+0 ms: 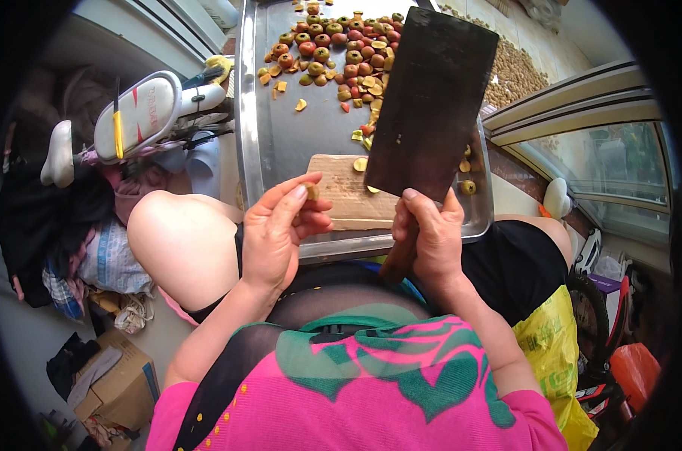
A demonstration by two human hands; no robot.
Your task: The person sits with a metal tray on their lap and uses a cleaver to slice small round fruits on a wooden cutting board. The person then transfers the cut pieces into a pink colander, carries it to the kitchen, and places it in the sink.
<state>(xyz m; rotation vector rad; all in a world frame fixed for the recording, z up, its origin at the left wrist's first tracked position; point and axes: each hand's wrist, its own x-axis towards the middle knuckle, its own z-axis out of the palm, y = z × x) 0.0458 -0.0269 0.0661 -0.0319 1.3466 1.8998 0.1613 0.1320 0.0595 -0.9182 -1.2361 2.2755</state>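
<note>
My left hand [275, 229] pinches a small yellow-brown fruit piece [312, 191] between thumb and forefinger, above the left side of a wooden cutting board [337, 207]. The other fingers are curled. My right hand [437, 233] is closed round the handle of a cleaver [435, 105]. Its broad dark blade points away from me and hides the board's right side and part of the metal tray [269, 143] beneath. One pale fruit slice [361, 164] rests at the board's far edge. Whole small red and green fruits [322, 41] lie beyond, mixed with yellowish cut pieces [371, 86].
The tray's near rim is close to my lap. At left stand a white child seat [142, 113] and piled clothes [40, 218], with a cardboard box [119, 383] lower down. Glass door panels [619, 158], a yellow bag [551, 353] and a wheel [589, 308] are at right.
</note>
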